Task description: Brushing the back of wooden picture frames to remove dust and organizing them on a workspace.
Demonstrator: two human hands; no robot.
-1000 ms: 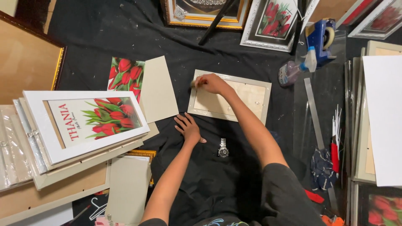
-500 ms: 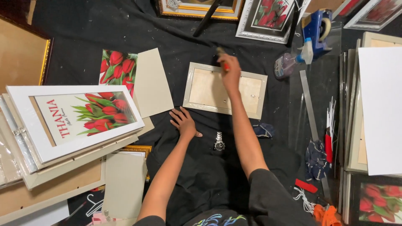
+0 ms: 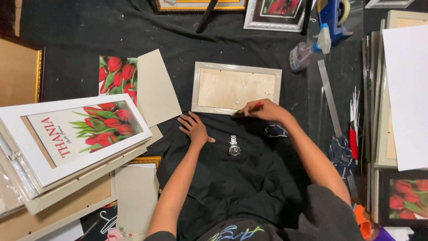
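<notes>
Here, the head view looks straight down on a work surface covered by a wrinkled black cloth (image 3: 89, 31). Near the middle lies a small rectangular picture frame with a pale grey moulding and a light wooden backing board (image 3: 236, 88), face down, its long sides running left to right. The right hand (image 3: 266, 110) sits at the frame's lower edge, fingers closed around a thin red-handled tool (image 3: 249, 109) whose tip points left and meets the bottom moulding. The left hand (image 3: 194, 128) rests flat on the cloth just below the frame's lower left corner, fingers spread and holding nothing; it lies near the frame, but whether a fingertip touches it cannot be told. The 2 hands are apart, the frame above and between them.

A metal wristwatch (image 3: 234, 146) lies on the cloth between the forearms. Left of the frame, a plain beige cardboard sheet (image 3: 157, 87) overlaps a glossy print of red tulips (image 3: 115, 73). Further left, a large white frame holding a tulip print (image 3: 73, 134) tilts across a stack of other frames and boards. To the right lie a long flat metal ruler (image 3: 329, 96), a clear plastic spray bottle with a blue and white nozzle (image 3: 306, 51), a blue tape dispenser (image 3: 333, 12) and a big smooth white board (image 3: 408, 93). An ornate white frame with red flowers (image 3: 278, 13) lies at the top edge.
</notes>
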